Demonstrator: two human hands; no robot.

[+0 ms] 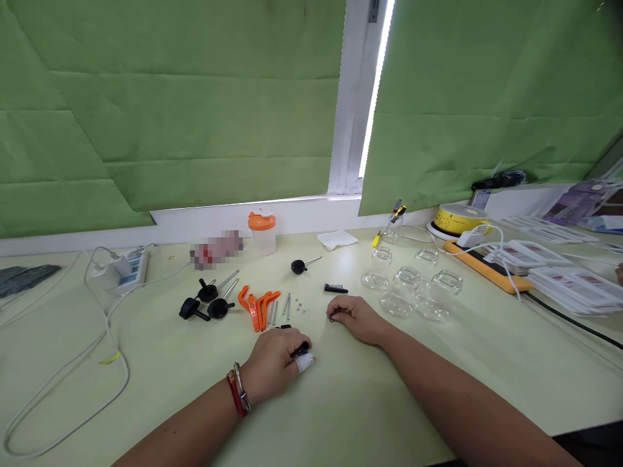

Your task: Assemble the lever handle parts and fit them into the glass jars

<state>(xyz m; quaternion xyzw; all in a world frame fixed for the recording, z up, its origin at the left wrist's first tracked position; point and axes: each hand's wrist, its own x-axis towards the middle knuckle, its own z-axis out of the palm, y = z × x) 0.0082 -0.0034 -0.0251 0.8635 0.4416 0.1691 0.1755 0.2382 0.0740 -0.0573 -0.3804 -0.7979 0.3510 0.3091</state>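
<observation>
My left hand [277,363], with a white wrap on one finger, closes round a small black part [302,349] that is mostly hidden. The fingers of my right hand [357,318] pinch a tiny dark ring-like piece [333,318] low over the table. Just beyond it lies a black piece with a spring [335,288]. Orange handles [257,308], metal screws [286,307] and tiny nuts [300,305] lie past my left hand. Several black parts with metal rods [221,307] rest to the left, and another such part [298,266] lies farther back.
Several glass jars [396,298] stand on the right, near an orange power strip [487,266] and stacked white cards [574,285]. Behind are screwdrivers [392,220], a paper napkin [337,239] and an orange-lidded cup [263,233]. A white cable [124,370] loops on the left.
</observation>
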